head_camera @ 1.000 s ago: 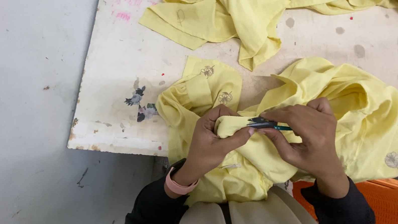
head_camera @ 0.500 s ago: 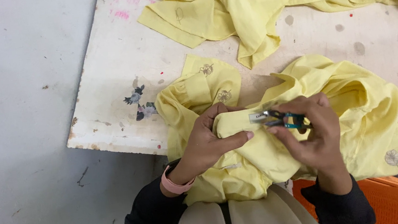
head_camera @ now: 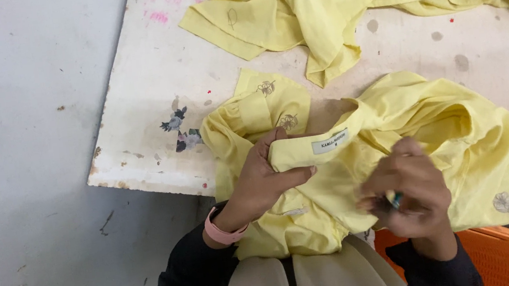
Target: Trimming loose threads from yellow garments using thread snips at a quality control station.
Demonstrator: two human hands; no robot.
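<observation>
Yellow shirt lies bunched at the near edge of the table. Left hand pinches its collar band beside the white label. Right hand is closed around a small tool.

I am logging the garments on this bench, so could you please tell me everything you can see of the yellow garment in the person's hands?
The yellow garment is a soft, pale yellow knit, crumpled on the worn white table and spilling over its near edge onto the person's lap. A folded band carries a small white label; small flower prints show on it. The left hand pinches the band; the right hand, closed on a small tool, rests on the fabric.
</observation>
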